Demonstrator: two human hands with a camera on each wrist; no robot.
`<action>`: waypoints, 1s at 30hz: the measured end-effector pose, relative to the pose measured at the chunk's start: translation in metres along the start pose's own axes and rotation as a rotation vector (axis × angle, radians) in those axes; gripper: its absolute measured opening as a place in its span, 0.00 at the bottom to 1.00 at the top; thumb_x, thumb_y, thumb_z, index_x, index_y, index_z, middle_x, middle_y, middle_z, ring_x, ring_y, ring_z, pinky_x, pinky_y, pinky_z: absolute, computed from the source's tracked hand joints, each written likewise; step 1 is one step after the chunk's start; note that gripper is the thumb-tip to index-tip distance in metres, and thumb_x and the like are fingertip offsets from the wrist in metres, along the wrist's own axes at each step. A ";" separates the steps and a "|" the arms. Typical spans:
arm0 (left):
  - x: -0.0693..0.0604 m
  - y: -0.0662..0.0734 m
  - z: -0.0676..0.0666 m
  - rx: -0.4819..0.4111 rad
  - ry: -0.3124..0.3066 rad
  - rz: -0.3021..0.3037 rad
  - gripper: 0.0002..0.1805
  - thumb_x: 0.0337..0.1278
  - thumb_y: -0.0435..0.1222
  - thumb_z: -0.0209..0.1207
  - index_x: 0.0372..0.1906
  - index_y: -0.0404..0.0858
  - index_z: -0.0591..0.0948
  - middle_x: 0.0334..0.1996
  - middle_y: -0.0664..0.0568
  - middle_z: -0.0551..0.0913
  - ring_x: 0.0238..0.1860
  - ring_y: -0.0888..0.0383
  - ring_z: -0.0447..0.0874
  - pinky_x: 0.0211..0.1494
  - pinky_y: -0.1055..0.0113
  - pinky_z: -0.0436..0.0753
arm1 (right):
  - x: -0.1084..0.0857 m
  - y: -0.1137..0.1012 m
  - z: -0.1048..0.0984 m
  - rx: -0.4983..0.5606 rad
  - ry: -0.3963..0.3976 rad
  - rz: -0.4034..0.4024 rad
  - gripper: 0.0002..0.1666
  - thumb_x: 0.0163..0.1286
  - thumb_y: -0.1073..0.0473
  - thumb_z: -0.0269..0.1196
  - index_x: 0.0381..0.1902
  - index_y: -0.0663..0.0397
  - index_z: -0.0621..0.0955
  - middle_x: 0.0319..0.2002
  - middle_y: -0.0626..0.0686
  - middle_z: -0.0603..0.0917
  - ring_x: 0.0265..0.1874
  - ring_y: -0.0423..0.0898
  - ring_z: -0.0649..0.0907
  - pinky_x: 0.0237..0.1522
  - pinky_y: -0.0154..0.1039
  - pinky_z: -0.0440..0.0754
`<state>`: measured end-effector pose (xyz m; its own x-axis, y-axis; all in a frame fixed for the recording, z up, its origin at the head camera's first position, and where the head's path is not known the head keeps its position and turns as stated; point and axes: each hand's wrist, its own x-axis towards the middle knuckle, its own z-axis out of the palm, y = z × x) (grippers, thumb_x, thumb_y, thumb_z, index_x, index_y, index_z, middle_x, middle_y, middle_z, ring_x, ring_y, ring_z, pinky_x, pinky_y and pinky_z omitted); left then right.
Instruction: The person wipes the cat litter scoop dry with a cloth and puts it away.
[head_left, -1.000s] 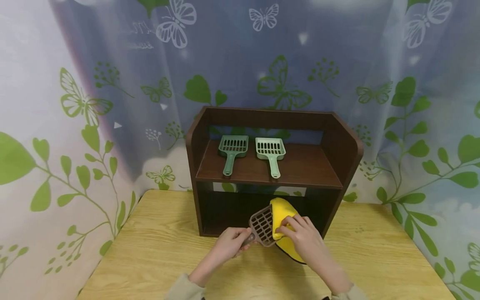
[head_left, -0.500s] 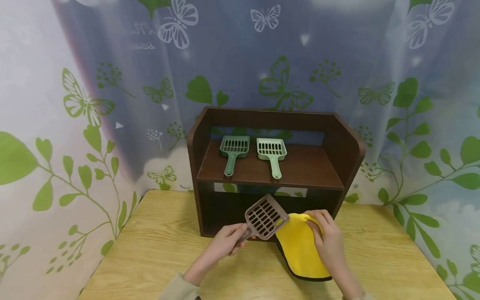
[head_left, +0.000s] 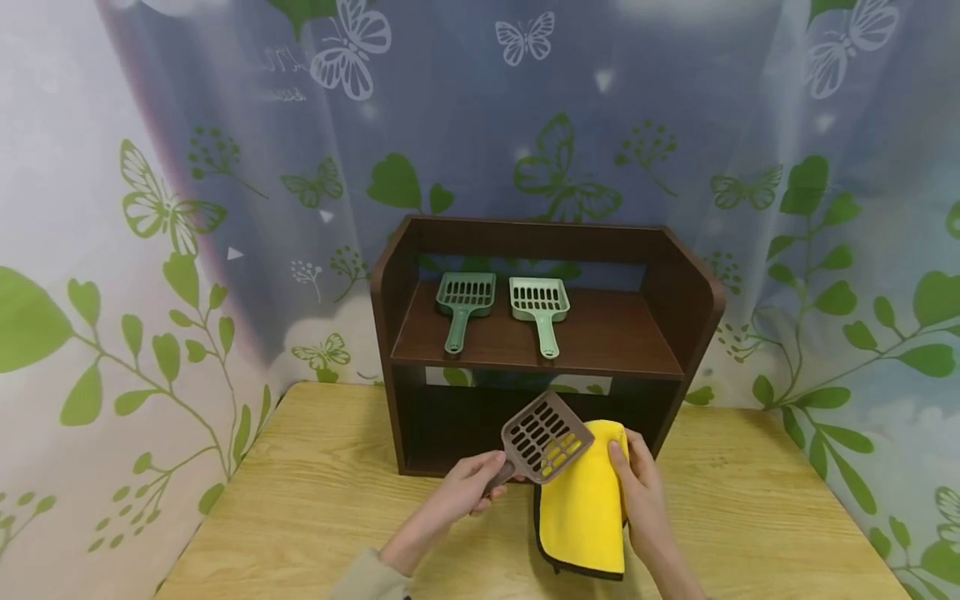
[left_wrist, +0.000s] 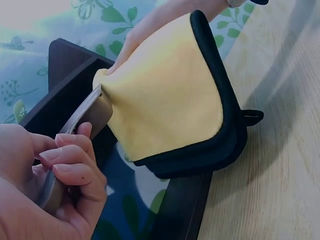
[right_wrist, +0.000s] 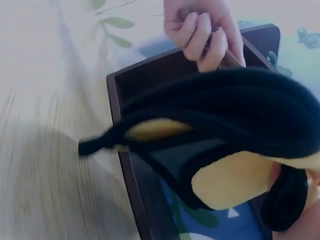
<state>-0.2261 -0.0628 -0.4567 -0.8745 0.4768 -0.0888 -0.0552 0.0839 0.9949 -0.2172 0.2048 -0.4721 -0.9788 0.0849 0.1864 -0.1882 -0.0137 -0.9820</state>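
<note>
In the head view my left hand grips the handle of a brown slotted litter scoop, its head tilted up to the right. My right hand pinches a folded yellow cloth with black edging, thumb in front and fingers behind. The cloth hangs down and meets the scoop's right edge; some yellow shows through the slots. The left wrist view has curled fingers round the handle, and the cloth against the scoop's rim. In the right wrist view the cloth's dark folds hide most of my right hand.
Behind the hands stands a dark brown two-tier shelf on a wooden table. Its upper board bears a dark green scoop and a light green scoop. A patterned curtain hangs close behind.
The right hand has drawn the cloth off the scoop's face, turned it, and brought it back to the right edge as a narrower fold. The scoop has tilted and shifted slightly right.
</note>
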 end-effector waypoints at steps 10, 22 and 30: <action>0.003 -0.007 0.001 -0.053 -0.059 -0.085 0.24 0.81 0.50 0.43 0.63 0.38 0.78 0.27 0.55 0.73 0.19 0.66 0.57 0.24 0.72 0.60 | 0.013 0.002 0.007 0.097 -0.078 0.046 0.25 0.83 0.47 0.49 0.67 0.57 0.70 0.41 0.49 0.84 0.36 0.42 0.87 0.38 0.36 0.86; -0.004 -0.004 0.001 -0.040 -0.183 -0.102 0.26 0.80 0.52 0.45 0.55 0.36 0.81 0.22 0.57 0.68 0.17 0.65 0.53 0.22 0.72 0.58 | 0.032 -0.002 0.016 -0.006 -0.057 -0.026 0.22 0.83 0.50 0.50 0.65 0.56 0.74 0.42 0.50 0.82 0.36 0.41 0.81 0.37 0.33 0.83; -0.002 0.000 -0.004 -0.043 -0.069 -0.096 0.25 0.79 0.51 0.47 0.59 0.36 0.81 0.22 0.57 0.69 0.17 0.66 0.54 0.22 0.74 0.59 | 0.023 0.002 0.012 0.108 -0.115 0.022 0.21 0.84 0.52 0.50 0.65 0.59 0.70 0.42 0.49 0.83 0.36 0.42 0.86 0.39 0.37 0.87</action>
<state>-0.2265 -0.0673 -0.4566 -0.8290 0.5275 -0.1855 -0.1594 0.0950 0.9826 -0.2415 0.1946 -0.4696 -0.9844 -0.0311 0.1730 -0.1681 -0.1221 -0.9782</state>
